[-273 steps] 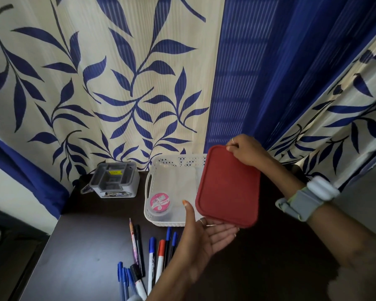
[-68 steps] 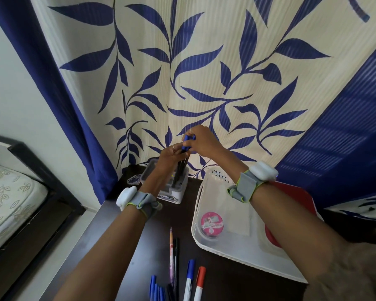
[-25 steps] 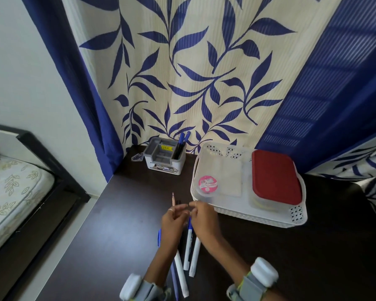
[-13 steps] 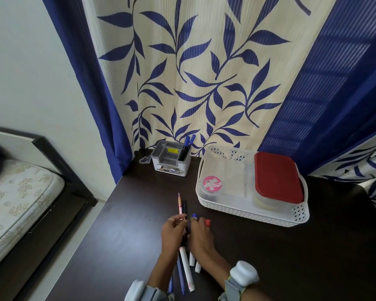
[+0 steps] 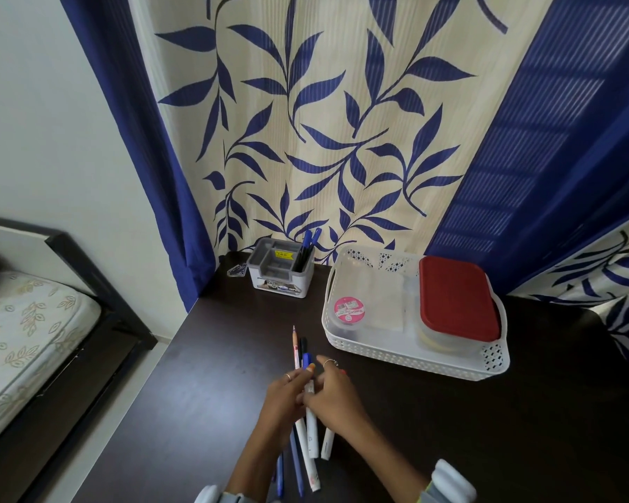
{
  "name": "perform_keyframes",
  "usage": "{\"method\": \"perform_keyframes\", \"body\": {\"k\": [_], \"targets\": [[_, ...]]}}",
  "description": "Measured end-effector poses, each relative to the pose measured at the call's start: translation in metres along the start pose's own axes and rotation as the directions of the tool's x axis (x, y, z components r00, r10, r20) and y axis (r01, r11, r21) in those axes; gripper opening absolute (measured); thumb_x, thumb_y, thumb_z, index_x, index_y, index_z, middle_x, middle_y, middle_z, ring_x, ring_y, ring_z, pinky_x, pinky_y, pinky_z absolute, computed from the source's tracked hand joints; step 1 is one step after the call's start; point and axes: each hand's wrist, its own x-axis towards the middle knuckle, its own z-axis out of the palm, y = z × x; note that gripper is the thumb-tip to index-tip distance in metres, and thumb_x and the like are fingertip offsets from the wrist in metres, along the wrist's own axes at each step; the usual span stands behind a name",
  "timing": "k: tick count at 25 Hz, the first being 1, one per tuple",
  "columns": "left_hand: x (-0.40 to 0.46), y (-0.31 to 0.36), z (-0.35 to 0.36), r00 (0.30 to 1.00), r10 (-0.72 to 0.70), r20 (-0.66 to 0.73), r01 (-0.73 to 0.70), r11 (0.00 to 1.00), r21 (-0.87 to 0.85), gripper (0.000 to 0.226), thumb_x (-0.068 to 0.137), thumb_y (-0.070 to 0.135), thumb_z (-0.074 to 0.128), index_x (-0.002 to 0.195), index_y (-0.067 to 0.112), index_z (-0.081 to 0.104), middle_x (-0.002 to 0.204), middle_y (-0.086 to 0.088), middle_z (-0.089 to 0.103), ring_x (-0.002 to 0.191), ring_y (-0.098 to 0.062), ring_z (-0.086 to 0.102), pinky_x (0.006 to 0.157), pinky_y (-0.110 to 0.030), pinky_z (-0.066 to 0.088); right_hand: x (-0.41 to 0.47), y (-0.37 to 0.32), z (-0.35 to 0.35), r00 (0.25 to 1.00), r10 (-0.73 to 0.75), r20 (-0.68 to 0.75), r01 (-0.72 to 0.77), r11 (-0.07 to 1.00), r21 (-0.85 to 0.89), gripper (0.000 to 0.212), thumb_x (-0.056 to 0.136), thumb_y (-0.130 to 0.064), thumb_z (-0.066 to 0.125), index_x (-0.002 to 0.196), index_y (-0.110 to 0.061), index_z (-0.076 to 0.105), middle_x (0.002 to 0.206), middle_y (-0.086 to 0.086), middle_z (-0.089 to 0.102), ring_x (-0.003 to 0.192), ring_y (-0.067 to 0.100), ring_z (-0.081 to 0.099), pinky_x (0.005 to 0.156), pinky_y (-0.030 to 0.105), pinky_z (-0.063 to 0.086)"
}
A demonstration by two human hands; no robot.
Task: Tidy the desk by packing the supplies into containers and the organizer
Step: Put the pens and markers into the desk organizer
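Two hands down near the front edge of the dark desk (image 5: 487,412), close together over a bunch of pens and markers (image 5: 307,444). Left hand (image 5: 285,401) curled around the bunch from the left side, fingers bent on the pens. Right hand (image 5: 333,395) curled on the bunch from the right side, a ring on one finger. Both gripping the same bunch, with the white marker bodies poking out toward the front edge and the tips poking out toward the back. A pink pencil (image 5: 295,348) and a dark pen sticking out past the fingers, tips aimed at the back of the desk. Can't tell if those two lie flat or sit lifted in the grip.

At the back edge, by the left corner, a small grey and white organizer (image 5: 269,281) with a few blue pens (image 5: 307,248) standing up in its right slot. Just beside it on the left, a small clear thing, too tiny to make out.

To the right along the back edge, a white basket (image 5: 407,352). Inside the basket, a little round tub with a pink label (image 5: 348,311) at the left, and a box with a red lid (image 5: 456,299) at the right.

Behind the desk, a cream curtain (image 5: 324,121) with blue leaves. Off the left side, a bed (image 5: 19,332) with a leafy sheet.
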Motion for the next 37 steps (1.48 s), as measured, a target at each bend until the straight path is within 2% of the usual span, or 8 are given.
{"method": "perform_keyframes", "body": {"k": [4, 7, 9, 13, 19, 27, 31, 37], "targets": [[-0.012, 0.004, -0.001, 1.0, 0.015, 0.023, -0.014, 1.0, -0.023, 0.02, 0.093, 0.015, 0.053, 0.083, 0.003, 0.065, 0.054, -0.003, 0.062, 0.047, -0.011, 0.058, 0.048, -0.021, 0.048, -0.002, 0.005, -0.005, 1.0, 0.017, -0.005, -0.017, 0.999, 0.043, 0.05, 0.085, -0.009, 0.052, 0.135, -0.014, 0.045, 0.111, 0.005, 0.066, 0.113, 0.018, 0.059, 0.089, 0.024, 0.049], [-0.014, 0.007, -0.003, 0.999, 0.014, -0.044, -0.019, 0.993, -0.117, 0.016, 0.092, 0.011, 0.053, 0.094, 0.0, 0.065, 0.079, -0.013, 0.074, 0.072, -0.024, 0.071, 0.066, -0.031, 0.06, 0.01, 0.018, -0.013, 0.984, 0.097, -0.149, -0.102, 0.995, -0.025, 0.036, 0.087, -0.01, 0.051, 0.122, -0.014, 0.057, 0.116, 0.006, 0.065, 0.107, 0.023, 0.063, 0.094, 0.036, 0.051], [-0.013, 0.009, -0.006, 0.997, 0.008, -0.074, -0.018, 0.99, -0.142, 0.014, 0.092, 0.01, 0.053, 0.094, 0.0, 0.063, 0.081, -0.014, 0.074, 0.076, -0.026, 0.07, 0.07, -0.032, 0.059, 0.018, 0.029, -0.017, 0.977, 0.102, -0.185, -0.141, 0.967, -0.214, 0.039, 0.09, -0.022, 0.055, 0.128, -0.014, 0.051, 0.129, 0.008, 0.055, 0.12, 0.025, 0.054, 0.1, 0.031, 0.041], [-0.014, 0.011, -0.006, 0.998, 0.0, -0.068, -0.01, 0.99, -0.142, 0.016, 0.092, 0.01, 0.054, 0.099, -0.002, 0.063, 0.081, -0.014, 0.074, 0.074, -0.025, 0.071, 0.067, -0.031, 0.06, 0.022, 0.036, -0.008, 0.98, 0.171, -0.098, -0.194, 0.929, -0.315, 0.058, 0.088, -0.037, 0.059, 0.138, -0.016, 0.038, 0.135, 0.013, 0.04, 0.123, 0.033, 0.05, 0.099, 0.034, 0.041], [-0.011, 0.013, -0.007, 0.999, 0.0, -0.048, -0.007, 0.991, -0.133, 0.023, 0.091, 0.009, 0.057, 0.111, -0.002, 0.054, 0.092, -0.019, 0.072, 0.074, -0.025, 0.073, 0.06, -0.03, 0.06, 0.023, 0.038, -0.003, 0.986, 0.11, -0.129, -0.152, 0.911, -0.383, 0.036, 0.088, -0.015, 0.052, 0.124, -0.014, 0.045, 0.129, 0.012, 0.048, 0.119, 0.032, 0.053, 0.095, 0.032, 0.043], [-0.006, 0.029, 0.0, 0.988, 0.147, 0.042, -0.151, 0.983, 0.101, 0.019, 0.089, 0.012, 0.058, 0.106, 0.004, 0.062, 0.098, -0.014, 0.072, 0.09, -0.024, 0.069, 0.074, -0.033, 0.058, 0.011, -0.013, -0.046, 0.989, -0.139, -0.05, 0.13, 0.978, -0.162, 0.042, 0.079, -0.011, 0.061, 0.119, -0.022, 0.049, 0.105, 0.0, 0.056, 0.095, 0.02, 0.057, 0.081, 0.027, 0.046], [0.001, 0.052, 0.004, 0.969, 0.233, 0.088, -0.243, 0.96, 0.14, 0.014, 0.087, 0.01, 0.061, 0.101, 0.009, 0.065, 0.091, -0.007, 0.072, 0.084, -0.015, 0.068, 0.075, -0.028, 0.056, 0.019, -0.046, -0.065, 0.967, -0.254, -0.003, 0.251, 0.958, -0.137, 0.054, 0.082, -0.01, 0.062, 0.131, -0.025, 0.047, 0.128, 0.002, 0.054, 0.106, 0.02, 0.056, 0.086, 0.025, 0.045], [0.017, 0.094, 0.002, 0.935, 0.333, 0.123, -0.345, 0.933, 0.102, 0.016, 0.086, 0.006, 0.061, 0.1, 0.012, 0.066, 0.084, 0.001, 0.075, 0.079, -0.008, 0.07, 0.073, -0.022, 0.056, 0.041, -0.086, -0.085, 0.926, -0.374, 0.058, 0.379, 0.917, -0.126, 0.052, 0.083, -0.003, 0.06, 0.131, -0.022, 0.052, 0.132, 0.008, 0.054, 0.104, 0.02, 0.055, 0.089, 0.03, 0.05]]}}
